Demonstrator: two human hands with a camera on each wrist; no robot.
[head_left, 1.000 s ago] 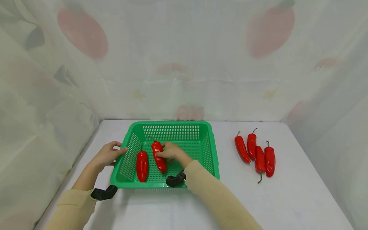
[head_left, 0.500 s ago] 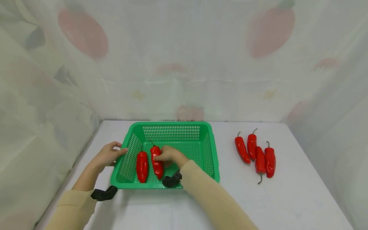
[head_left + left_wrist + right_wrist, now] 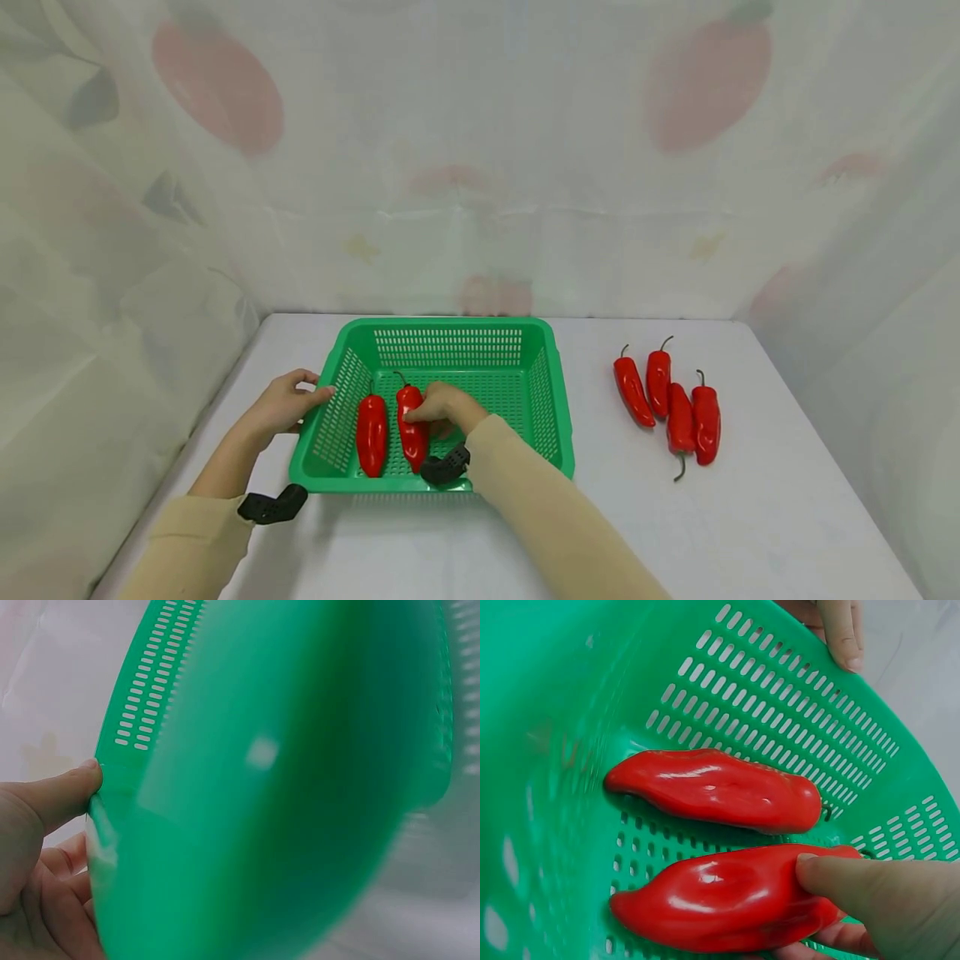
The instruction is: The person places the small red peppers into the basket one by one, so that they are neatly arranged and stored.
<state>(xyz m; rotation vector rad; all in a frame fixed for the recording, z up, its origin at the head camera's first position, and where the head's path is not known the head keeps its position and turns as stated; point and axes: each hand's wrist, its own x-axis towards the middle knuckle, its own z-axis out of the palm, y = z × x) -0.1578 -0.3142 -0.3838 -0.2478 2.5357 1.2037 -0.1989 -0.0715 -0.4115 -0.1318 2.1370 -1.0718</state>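
Through the head camera I have the right hand (image 3: 444, 407) down in the basket (image 3: 360, 485), thumb pressed on top of a red pepper (image 3: 414, 443) and fingers tucked along its side: a narrow pinch with the pepper between. That pepper lies left of the basket's middle, stem end to the far edge, tip to the near edge; whether its whole underside touches the floor I can't tell. Just beside it, nearer the basket's left edge, lies a second pepper (image 3: 372, 437), pointing much the same way. The left hand (image 3: 282, 405) pinches the rim at the basket's left edge, thumb on top, fingers outside and partly hidden.

I'd judge the pepper light, with little weight to fight. The skin shines and looks slick, and the body narrows to its tip, so a hold there could slide off. I'd expect a firm but hollow body that a hard squeeze might dent. The broad shoulder below the stem, near where the thumb sits, seems the sound place to grip; the thin stem might snap.

The four other peppers (image 3: 680, 421), toward the table's (image 3: 750, 517) right edge, look alike and should handle the same.
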